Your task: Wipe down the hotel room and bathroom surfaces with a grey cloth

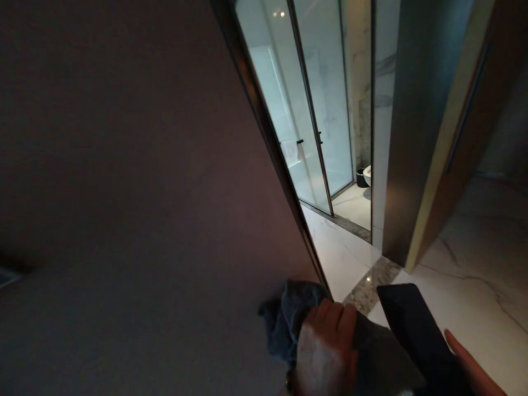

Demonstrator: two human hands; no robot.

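Grip, left hand (pixel 328 349): fingers are folding tightly over a bunched dark blue-grey cloth (pixel 295 313), narrow and closed on it. The cloth is protruding beyond the knuckles, toward the upper left of the view, with one loose corner extending farther left. Grip, right hand (pixel 472 363): one digit is showing beside a dark flat rectangular object (pixel 412 319); the rest is lying out of sight or in shadow, so its opening and hold cannot be told.

Edges: the cloth is lying over the lower part of a large dark panel (pixel 165 192) in the view, next to the metal edge trim (pixel 274 146); contact with the panel cannot be confirmed. The trim is running diagonally from upper left to lower right. Open room is extending right of the trim over the marble floor (pixel 474 308), toward the glass shower enclosure (pixel 330 104) and the wooden door (pixel 466 143).

Orientation: the bunched cloth is presenting no clear long axis. The rectangular object is pointing its visible end toward the upper left, its long axis slanting down to the right
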